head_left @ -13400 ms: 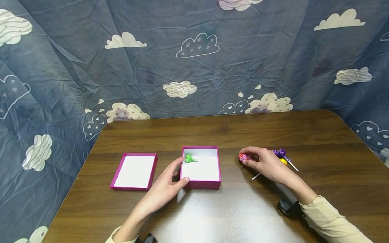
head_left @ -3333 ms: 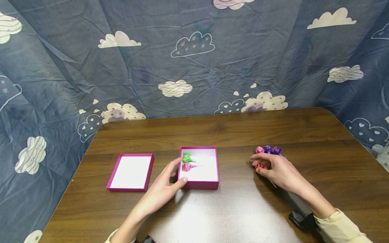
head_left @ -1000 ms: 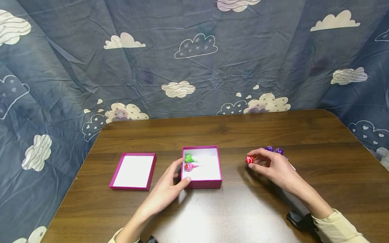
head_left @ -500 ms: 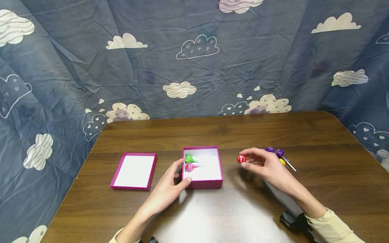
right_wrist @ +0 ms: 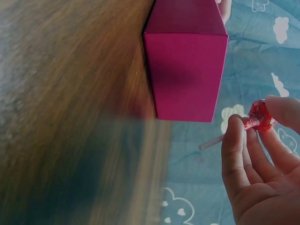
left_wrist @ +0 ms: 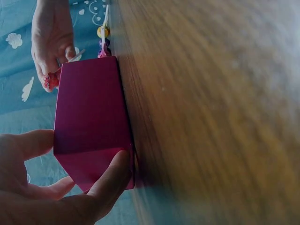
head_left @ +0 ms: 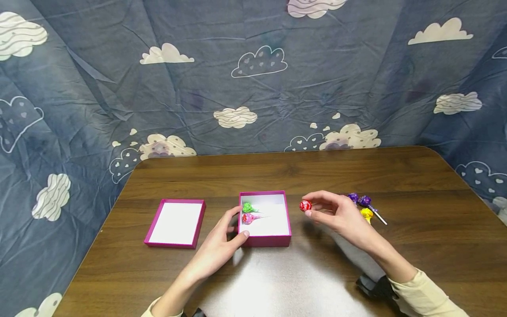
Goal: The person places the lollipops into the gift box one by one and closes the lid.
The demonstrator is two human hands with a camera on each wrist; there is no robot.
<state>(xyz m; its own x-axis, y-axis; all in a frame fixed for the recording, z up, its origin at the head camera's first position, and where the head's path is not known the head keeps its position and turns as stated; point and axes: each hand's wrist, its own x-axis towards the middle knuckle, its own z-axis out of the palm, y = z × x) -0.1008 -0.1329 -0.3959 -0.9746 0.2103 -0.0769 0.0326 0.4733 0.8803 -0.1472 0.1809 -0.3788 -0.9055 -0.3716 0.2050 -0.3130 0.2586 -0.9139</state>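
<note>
My right hand (head_left: 340,215) pinches a red-wrapped lollipop (head_left: 305,205) between thumb and fingers, just right of the open pink box (head_left: 265,241). In the right wrist view the lollipop's white stick (right_wrist: 212,142) points toward the box's side. My left hand (head_left: 218,244) rests against the box's left side, its fingers along the wall and its thumb at the front corner; the left wrist view shows fingertips (left_wrist: 115,171) on the pink wall. Inside the box, by the left wall, lie a green lollipop (head_left: 247,207) and a pink one (head_left: 248,218), one before the other.
The box's lid (head_left: 175,223) lies at the left, white inside up. Right of the right hand are purple lollipops (head_left: 365,200) and a yellow one (head_left: 366,214); a pink one (left_wrist: 107,50) shows beside them in the left wrist view. A cloud-patterned cloth (head_left: 253,101) hangs behind the table.
The pink lollipop, in my right hand 13.4 s ago, now lies in the box. Over the last second the right hand has carried the red lollipop left toward the box, uncovering the yellow one.
</note>
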